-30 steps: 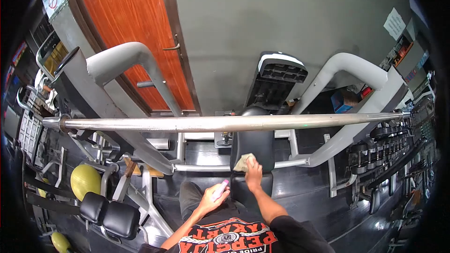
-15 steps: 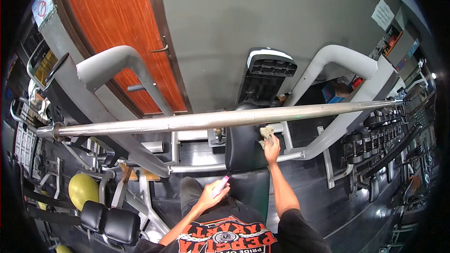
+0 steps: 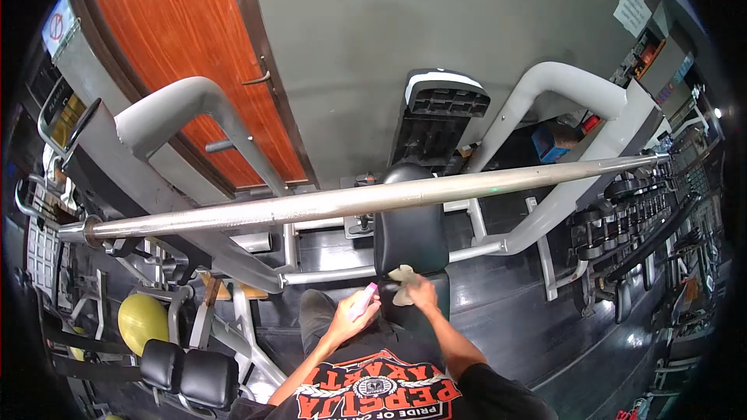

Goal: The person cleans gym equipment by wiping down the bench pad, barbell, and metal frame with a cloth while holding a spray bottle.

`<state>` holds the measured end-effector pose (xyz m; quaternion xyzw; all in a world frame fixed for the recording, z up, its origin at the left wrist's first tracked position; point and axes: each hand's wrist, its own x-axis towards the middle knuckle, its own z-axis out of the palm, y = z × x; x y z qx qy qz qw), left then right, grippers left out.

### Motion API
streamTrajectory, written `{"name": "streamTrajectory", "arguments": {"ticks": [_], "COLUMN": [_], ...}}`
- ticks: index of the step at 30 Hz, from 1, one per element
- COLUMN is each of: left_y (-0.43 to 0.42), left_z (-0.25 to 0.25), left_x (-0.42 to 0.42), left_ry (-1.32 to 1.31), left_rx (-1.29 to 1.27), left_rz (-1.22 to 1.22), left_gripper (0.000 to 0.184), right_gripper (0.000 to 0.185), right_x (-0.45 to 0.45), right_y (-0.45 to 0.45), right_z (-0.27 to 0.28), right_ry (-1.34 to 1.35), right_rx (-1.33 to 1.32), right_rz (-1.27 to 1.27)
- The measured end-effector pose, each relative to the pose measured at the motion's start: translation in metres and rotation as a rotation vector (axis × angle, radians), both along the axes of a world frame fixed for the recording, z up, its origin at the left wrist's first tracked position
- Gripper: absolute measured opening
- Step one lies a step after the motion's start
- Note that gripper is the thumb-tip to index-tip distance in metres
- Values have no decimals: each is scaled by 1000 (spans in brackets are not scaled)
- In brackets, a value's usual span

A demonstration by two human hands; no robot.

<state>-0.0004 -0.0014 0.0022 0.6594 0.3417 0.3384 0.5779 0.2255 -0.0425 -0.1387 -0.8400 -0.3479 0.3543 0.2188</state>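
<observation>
My right hand (image 3: 423, 294) is closed on a pale cream cloth (image 3: 401, 274), which lies over the joint between the black bench backrest (image 3: 411, 235) and the black seat pad (image 3: 428, 323). Close by on the left, my left hand (image 3: 350, 320) wraps round a small pink and white object (image 3: 362, 301) that looks like a bottle; it is held up over my lap. Above both hands a long metal barbell (image 3: 334, 204) crosses from side to side, and it hides part of the backrest.
Grey machine frames (image 3: 175, 113) stand at left and right, holding the bar. A wooden door (image 3: 179, 47) is behind. Dumbbells (image 3: 615, 225) fill a rack on the right. A yellow exercise ball (image 3: 142, 324) and a padded bench (image 3: 206, 379) are at the left.
My right hand has brought the cloth from the backrest's right edge down and left to where backrest and seat meet. My left hand stays nearly in place with the pink and white object.
</observation>
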Motion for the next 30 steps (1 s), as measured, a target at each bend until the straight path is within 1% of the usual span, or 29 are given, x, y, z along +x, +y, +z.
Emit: {"name": "streamTrajectory", "arguments": {"ticks": [2, 4, 6, 8, 9, 10, 11, 12, 13, 14, 16, 17, 18, 20, 21, 22, 24, 26, 27, 28, 29, 30], "left_y": [3, 5, 6, 7, 7, 6, 5, 2, 0, 0, -2, -1, -1, -3, -3, -3, -4, -5, -7, -7, -9, -9], "left_z": [1, 1, 1, 2, 2, 1, -1, -3, -6, -9, -19, -23, -22, -18, -8, -5, -4, -10, -12, -13, -12, -15], "left_x": [-2, -5, -6, -6, -7, -8, -8, -6, -2, 0, 3, 4, 3, 0, -2, -5, -14, -25, -32, -37, -44, -49], "left_ry": [5, 5, 3, 16, 15, 70, 124, 126, 63, -1, 7, 14, 13, 10, 50, 58, 53, 62, 46, 27, 47, 44], "left_rx": [53, 41, 32, 76, 77, -3, -83, -85, -106, -126, -93, -50, -46, -90, -123, -125, -155, -135, -115, -91, -181, -180], "left_rz": [10, 3, -3, -12, -15, -35, -54, -53, -11, 28, 24, 27, 25, -6, -10, -15, -9, 3, 17, 28, 32, 32], "left_gripper": [14, 14, 14, 15, 15, 18, 22, 22, 20, 18, 19, 20, 20, 22, 20, 20, 19, 18, 18, 18, 20, 20], "right_gripper": [46, 45, 43, 42, 45, 46, 46, 47, 45, 45, 45, 50, 50, 49, 54, 58, 63, 69, 70, 70, 63, 57], "right_x": [29, 63, 100, 119, 134, 139, 134, 124, 114, 103, 83, 75, 64, 28, 7, -13, -50, -89, -103, -114, -119, -124], "right_y": [-5, -3, 5, 20, 22, 23, 25, 27, 31, 34, 31, 28, 31, 38, 40, 45, 49, 52, 54, 49, 44, 41], "right_z": [-1, -9, -18, -9, -36, -52, -65, -77, -80, -83, -80, -83, -73, -51, -51, -61, -67, -75, -64, -59, -63, -60], "right_ry": [-6, -173, -412, -377, -420, -401, -338, -271, -330, -328, -470, -539, -539, -237, -197, -243, -54, 74, 227, 463, 695, 922], "right_rx": [72, 445, 719, 587, 570, 428, 436, 438, 438, 438, 269, 258, 262, 91, 84, 100, 67, 126, 45, 106, 101, 94], "right_rz": [-115, -104, -71, -110, -1, 90, -32, -153, -234, -239, -382, -364, -367, -703, -774, -852, -884, -914, -929, -920, -841, -749]}}
